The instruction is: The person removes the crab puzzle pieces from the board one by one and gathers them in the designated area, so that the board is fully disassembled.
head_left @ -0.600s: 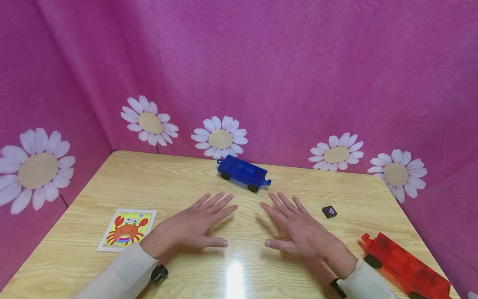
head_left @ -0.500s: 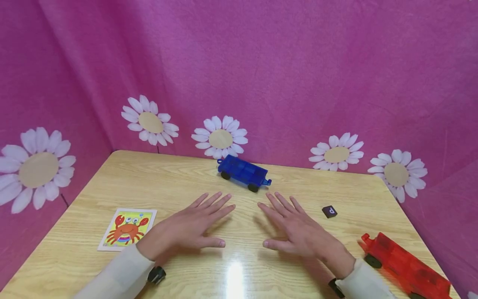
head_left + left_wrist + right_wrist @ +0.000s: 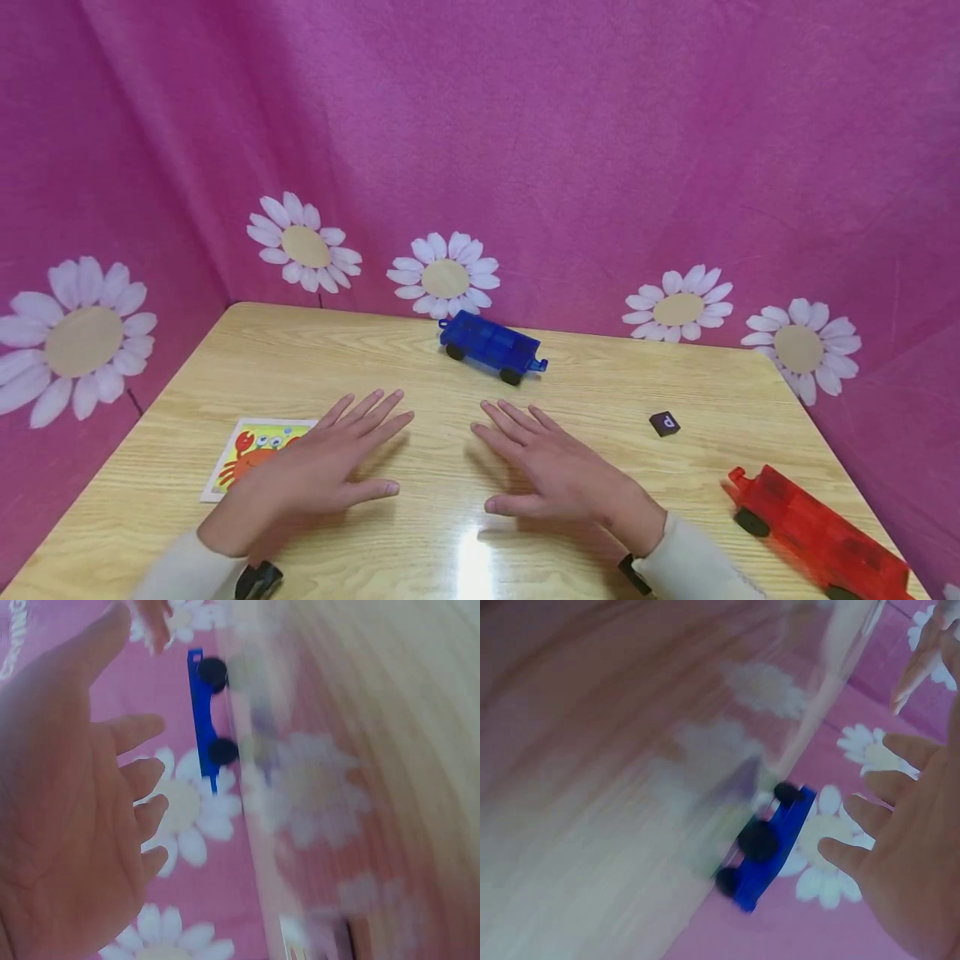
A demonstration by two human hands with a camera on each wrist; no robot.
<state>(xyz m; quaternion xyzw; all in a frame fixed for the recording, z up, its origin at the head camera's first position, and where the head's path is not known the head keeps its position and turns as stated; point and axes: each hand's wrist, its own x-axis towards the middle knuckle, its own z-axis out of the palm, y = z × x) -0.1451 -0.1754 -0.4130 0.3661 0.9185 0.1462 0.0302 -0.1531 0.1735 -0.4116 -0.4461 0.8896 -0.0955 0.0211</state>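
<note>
Yellow crab card (image 3: 252, 452) now more hidden behind left hand (image 3: 321, 468)

My pale-sleeved left forearm (image 3: 187, 572) and pale-sleeved right forearm (image 3: 696, 563) angle inward. My bare left hand (image 3: 318, 471) and bare right hand (image 3: 561, 472) hang apart, their backs turned up, fingers extended and spread, thumbs held out and pointing toward each other.
</note>
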